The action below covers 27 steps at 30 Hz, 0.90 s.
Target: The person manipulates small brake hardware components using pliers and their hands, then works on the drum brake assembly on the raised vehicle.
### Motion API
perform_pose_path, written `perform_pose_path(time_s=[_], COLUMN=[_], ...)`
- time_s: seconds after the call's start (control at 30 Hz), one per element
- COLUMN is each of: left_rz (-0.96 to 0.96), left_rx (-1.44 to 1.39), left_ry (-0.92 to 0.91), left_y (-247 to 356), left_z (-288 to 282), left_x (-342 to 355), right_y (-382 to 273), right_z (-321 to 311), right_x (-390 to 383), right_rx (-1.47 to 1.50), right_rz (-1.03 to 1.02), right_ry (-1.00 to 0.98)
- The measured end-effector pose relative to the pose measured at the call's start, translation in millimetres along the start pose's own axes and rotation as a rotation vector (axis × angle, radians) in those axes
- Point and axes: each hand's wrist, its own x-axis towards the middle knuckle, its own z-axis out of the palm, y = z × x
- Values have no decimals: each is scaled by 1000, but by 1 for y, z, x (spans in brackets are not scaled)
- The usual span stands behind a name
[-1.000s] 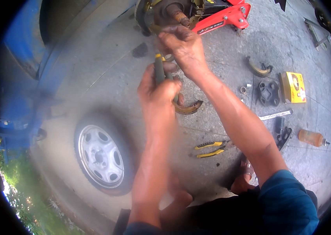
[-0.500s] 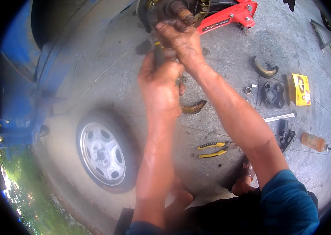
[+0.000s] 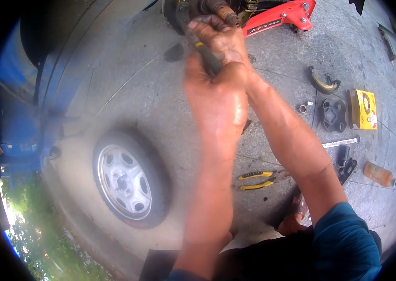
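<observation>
Head view: left hand (image 3: 216,100) and right hand (image 3: 219,40) both clench a dark-handled tool (image 3: 206,52) at the rusty wheel hub (image 3: 216,7), beside the red jack (image 3: 277,16); yellow pliers (image 3: 259,180) lie on the concrete floor (image 3: 291,65).

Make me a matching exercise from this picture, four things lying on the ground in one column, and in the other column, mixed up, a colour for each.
Things:
1. floor jack
2. pliers
3. small box
4. wheel rim

Colours:
a. silver
b. yellow box with red print
c. red
d. yellow and black handles

Pairs: 1-c, 2-d, 3-b, 4-a
</observation>
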Motion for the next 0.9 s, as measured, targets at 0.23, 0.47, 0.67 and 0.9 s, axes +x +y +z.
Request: perform_pose_path(time_s=[0.23,0.47,0.67,0.9], left_rz=[-114,-269,-296,-602], left_rx=[-151,-583,-570,-226], left_ry=[-117,-192,-201,2], left_y=[9,6,6,-17], left_z=[-16,-31,-32,-53], left_x=[-2,-1,-7,-30], right_y=[-10,-27,-32,-13], right_z=[3,-4,-8,-10], right_x=[-5,-6,-6,3], right_rx=[23,131,126,139], right_rz=[57,292,326,291], right_ry=[-11,-77,-20,-73])
